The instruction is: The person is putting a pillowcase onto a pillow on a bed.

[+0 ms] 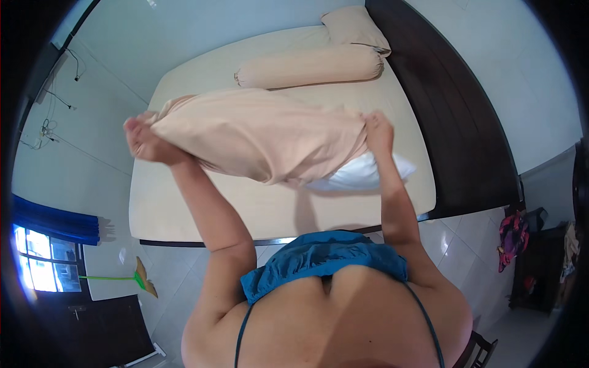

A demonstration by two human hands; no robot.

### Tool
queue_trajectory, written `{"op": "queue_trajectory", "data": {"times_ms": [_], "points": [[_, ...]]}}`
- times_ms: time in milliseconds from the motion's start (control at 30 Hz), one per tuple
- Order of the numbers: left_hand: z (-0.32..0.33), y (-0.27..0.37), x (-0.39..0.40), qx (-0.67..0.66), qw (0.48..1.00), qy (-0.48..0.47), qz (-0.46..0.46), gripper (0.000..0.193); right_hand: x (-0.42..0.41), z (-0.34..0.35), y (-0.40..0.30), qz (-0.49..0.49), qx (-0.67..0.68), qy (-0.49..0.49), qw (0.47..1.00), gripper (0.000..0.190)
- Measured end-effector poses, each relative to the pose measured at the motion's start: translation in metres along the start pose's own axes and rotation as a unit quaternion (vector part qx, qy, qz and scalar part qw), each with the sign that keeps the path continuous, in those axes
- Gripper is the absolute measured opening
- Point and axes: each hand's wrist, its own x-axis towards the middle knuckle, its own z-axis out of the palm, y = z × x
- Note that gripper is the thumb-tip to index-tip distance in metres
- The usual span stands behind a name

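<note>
Above the bed, my left hand (146,140) grips one end of a peach pillowcase (257,133), with the fingers closed on its cloth. The other end is pinched in my right hand (379,132), at the edge of the cloth. A white pillow (354,175) shows from under the case near my right wrist; the rest of it is hidden. The cloth is stretched between both hands and bunches in folds at its lower middle. Beneath lies a mattress with a cream fitted sheet (184,207).
A peach bolster (308,69) and a peach pillow (354,27) lie on the bed's far side. The dark wooden headboard (451,110) stands at the right. A green-handled broom (140,277) is at the lower left, near a dark door (110,326). Part of a chair (481,349) shows lower right.
</note>
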Motion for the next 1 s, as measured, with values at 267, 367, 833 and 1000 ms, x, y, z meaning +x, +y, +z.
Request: {"op": "queue_trajectory", "data": {"times_ms": [267,367,833,1000], "points": [[-0.177,-0.061,-0.139,0.346,0.823,-0.211,-0.397,0.041,-0.062,-0.025,0.047,-0.03,-0.045,-0.171,0.984,0.035],[-0.193,-0.086,-0.221,0.338,0.697,-0.267,-0.573,0.021,-0.102,0.003,0.127,0.165,0.047,-0.459,0.872,0.036],[-0.143,-0.128,-0.324,0.424,0.489,-0.625,-0.436,0.081,-0.042,0.148,0.142,0.246,0.251,-0.426,0.834,0.052],[-0.158,-0.122,-0.325,0.4,0.531,-0.601,-0.444,0.08,-0.018,0.21,0.13,0.157,-0.135,-0.305,0.93,0.056]]}}
